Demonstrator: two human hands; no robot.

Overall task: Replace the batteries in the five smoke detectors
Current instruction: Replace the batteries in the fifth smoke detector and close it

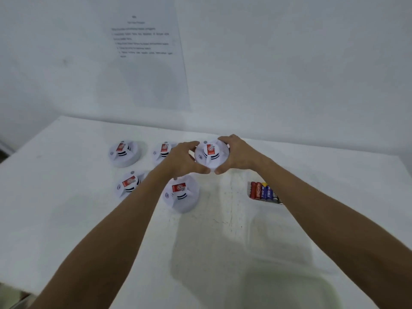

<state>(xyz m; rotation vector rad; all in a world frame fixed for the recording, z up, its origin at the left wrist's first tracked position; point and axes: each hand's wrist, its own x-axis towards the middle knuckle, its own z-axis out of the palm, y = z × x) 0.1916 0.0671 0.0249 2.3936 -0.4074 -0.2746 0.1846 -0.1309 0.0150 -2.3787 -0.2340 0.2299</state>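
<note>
Head view: both hands grip detector (211, 155) face-up.

one view only, from the camera on my head, looking forward and down along both my forearms. my left hand (181, 160) and right hand (237, 156) meet on a smoke detector (211, 156) near the middle of the frame, at arm's length from the lens. beyond the grip, the view takes in the table's (66, 219) far edge and the wall (289, 63), with a printed sheet (147, 54) above and left of it. the wide angle bends the table edges. no second view exists to overlap.
</note>
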